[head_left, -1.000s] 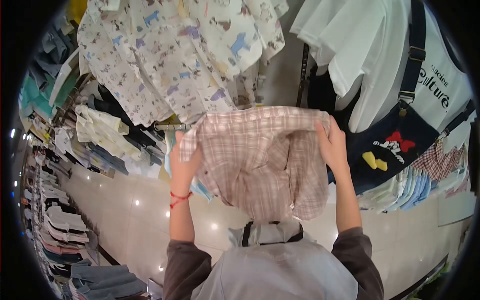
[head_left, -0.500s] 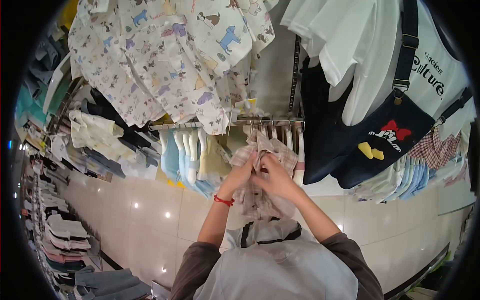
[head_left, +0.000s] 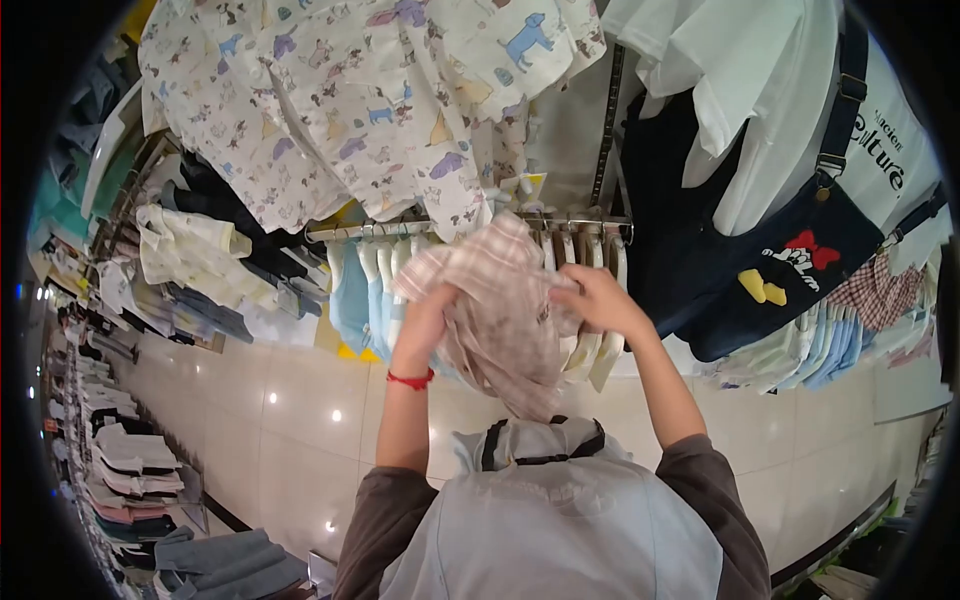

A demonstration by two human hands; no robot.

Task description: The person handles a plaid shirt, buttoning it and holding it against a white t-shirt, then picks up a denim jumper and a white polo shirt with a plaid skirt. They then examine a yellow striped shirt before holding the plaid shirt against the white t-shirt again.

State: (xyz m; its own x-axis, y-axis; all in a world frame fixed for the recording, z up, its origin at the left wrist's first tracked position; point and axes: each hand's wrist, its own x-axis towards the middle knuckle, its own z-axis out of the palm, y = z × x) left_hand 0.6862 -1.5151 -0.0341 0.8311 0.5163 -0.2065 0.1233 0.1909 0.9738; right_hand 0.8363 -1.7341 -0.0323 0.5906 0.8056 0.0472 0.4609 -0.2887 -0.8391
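A pink-and-white plaid shirt (head_left: 505, 320) is held spread out in front of my chest, just below the clothes rail (head_left: 385, 229). My left hand (head_left: 424, 318) is closed on its left side, with the fingertips partly hidden by the cloth. My right hand (head_left: 600, 300) pinches the shirt's right edge. Right behind the shirt, white hangers (head_left: 610, 300) hang from the rail close to my right hand. Light blue garments (head_left: 350, 300) hang on hangers to the left of my left hand.
White shirts with dog prints (head_left: 330, 110) hang above the rail. At the right hang dark denim overalls (head_left: 760, 270) and white tops (head_left: 770, 100). Folded clothes (head_left: 135, 465) are stacked at the far left, over a shiny tiled floor (head_left: 300, 410). A grey apron (head_left: 550, 530) covers my front.
My hands have moved apart, left hand to the left and right hand to the right. The plaid shirt, bunched between them before, is now spread wider. The view has shifted slightly.
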